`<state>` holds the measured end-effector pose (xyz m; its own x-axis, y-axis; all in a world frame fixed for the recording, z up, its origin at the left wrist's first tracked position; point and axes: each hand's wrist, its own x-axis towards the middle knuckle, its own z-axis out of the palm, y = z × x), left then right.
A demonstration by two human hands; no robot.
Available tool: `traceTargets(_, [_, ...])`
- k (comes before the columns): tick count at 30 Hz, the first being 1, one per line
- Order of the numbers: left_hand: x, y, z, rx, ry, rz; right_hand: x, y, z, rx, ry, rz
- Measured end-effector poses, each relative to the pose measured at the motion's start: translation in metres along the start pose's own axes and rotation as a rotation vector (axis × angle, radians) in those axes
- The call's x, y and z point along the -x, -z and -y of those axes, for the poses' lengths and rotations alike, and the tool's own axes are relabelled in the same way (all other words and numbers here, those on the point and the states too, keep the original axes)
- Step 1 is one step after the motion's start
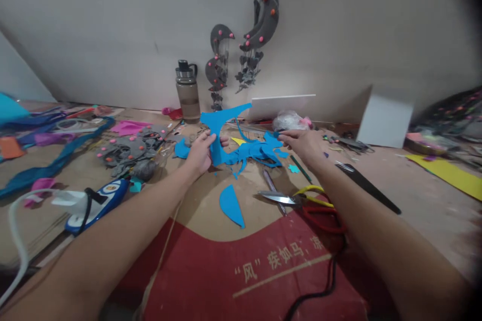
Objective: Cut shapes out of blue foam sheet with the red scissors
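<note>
Head camera, forward-down over cluttered table (pixel 414 210), near.

Both forearms are bare (no sleeves), as are left hand (pixel 199 153) and right hand (pixel 301 143).

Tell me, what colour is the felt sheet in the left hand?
Bright blue; the felt sheet in the left hand shows best in the head view.

Both bare forearms stretch forward from the lower corners and draw closer together toward the hands. The left hand (pixel 200 153) is turned thumb-up, its fingers curled closed in a pinch, the thumb lying just beside the fingertips. The right hand (pixel 301 144) lies palm-down, its fingers extended leftward and loosely together, the thumb tucked beneath them.
</note>
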<state>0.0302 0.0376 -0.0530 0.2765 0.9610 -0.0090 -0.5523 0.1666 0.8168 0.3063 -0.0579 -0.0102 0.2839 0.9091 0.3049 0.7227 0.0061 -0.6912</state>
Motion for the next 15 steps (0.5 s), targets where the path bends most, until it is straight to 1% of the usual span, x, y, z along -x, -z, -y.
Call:
traceTargets(1, [0.001,-0.001,-0.001,0.002,-0.009,0.01,0.004,-0.008,0.01,-0.116,-0.044,-0.015])
traceTargets(3, [0.003,-0.004,-0.002,0.002,-0.017,0.012,0.013,-0.026,0.032,-0.313,-0.087,0.048])
traceTargets(5, [0.006,-0.008,-0.003,0.001,-0.027,0.0,0.021,-0.044,0.051,-0.423,-0.078,0.116])
traceTargets(7, [0.009,-0.013,-0.004,0.011,-0.046,-0.012,0.027,-0.061,0.065,-0.484,-0.037,0.169])
traceTargets(9, [0.011,-0.017,-0.003,0.039,-0.073,-0.033,0.03,-0.076,0.072,-0.537,-0.027,0.168])
traceTargets(12, [0.014,-0.023,-0.002,0.081,-0.118,-0.069,0.032,-0.095,0.077,-0.624,-0.088,0.131])
traceTargets(15, [0.018,-0.027,0.0,0.084,-0.133,-0.021,0.035,-0.104,0.079,-0.788,-0.152,0.187])
